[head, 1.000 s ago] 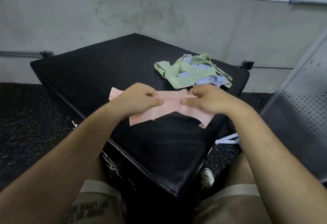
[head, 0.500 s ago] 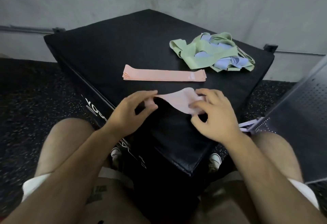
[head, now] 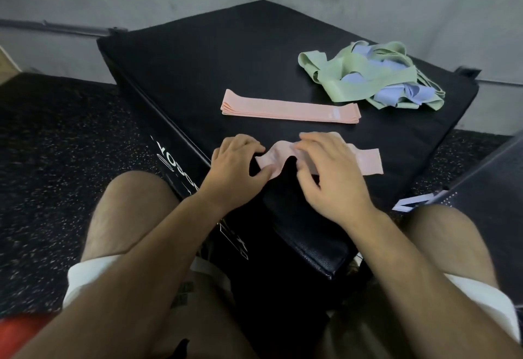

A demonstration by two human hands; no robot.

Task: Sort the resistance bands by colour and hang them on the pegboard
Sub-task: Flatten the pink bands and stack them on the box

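Note:
A pink band (head: 368, 161) lies near the front of the black padded box (head: 198, 69), bunched up in its middle. My left hand (head: 236, 167) pinches its left end between thumb and fingers. My right hand (head: 329, 173) grips its middle, fingers over it and thumb beneath; its right end lies flat past that hand. Behind it a neat stack of pink bands (head: 288, 107) lies flat. A tangled pile of green and blue bands (head: 373, 75) sits at the back right of the box.
A dark perforated pegboard panel (head: 489, 186) leans at the right edge, with a pale band (head: 410, 203) on the floor at its foot. Speckled black rubber floor (head: 62, 137) surrounds the box; a grey wall stands behind. My knees flank the box's near corner.
The pink stack that both hands held a second ago now lies flat on the box. My hands have taken a separate pink band, whose right end has spread out past my right hand.

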